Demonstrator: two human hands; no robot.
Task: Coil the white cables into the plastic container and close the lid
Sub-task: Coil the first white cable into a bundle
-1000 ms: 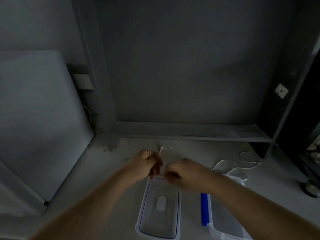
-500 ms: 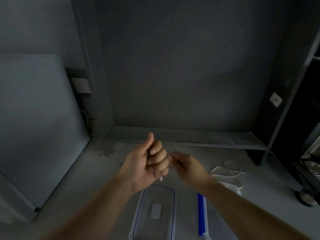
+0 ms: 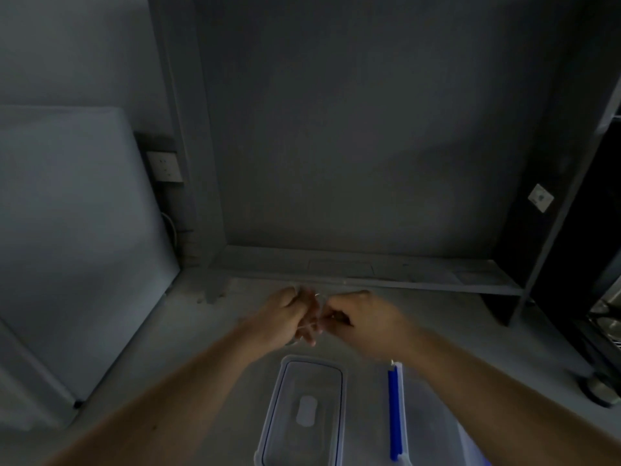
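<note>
My left hand (image 3: 285, 317) and my right hand (image 3: 363, 319) meet above the grey counter, both closed on a thin white cable (image 3: 317, 311) whose loops show between the fingers. Below them, the clear plastic lid (image 3: 302, 412) with a blue seal line lies flat on the counter. To its right stands the clear plastic container (image 3: 423, 422) with a blue clip along its left rim; my right forearm covers part of it. The rest of the cable is hidden behind my right arm.
A low grey shelf (image 3: 369, 269) runs along the wall behind my hands. A pale panel (image 3: 74, 247) leans at the left beside a wall socket (image 3: 164, 166). Dark shelving with metal items (image 3: 605, 317) and a round object (image 3: 598, 388) stand at the right.
My left fist has dropped from its raised position and both hands have come together on the cable. The loose cable loops at the right are out of sight behind my right arm.
</note>
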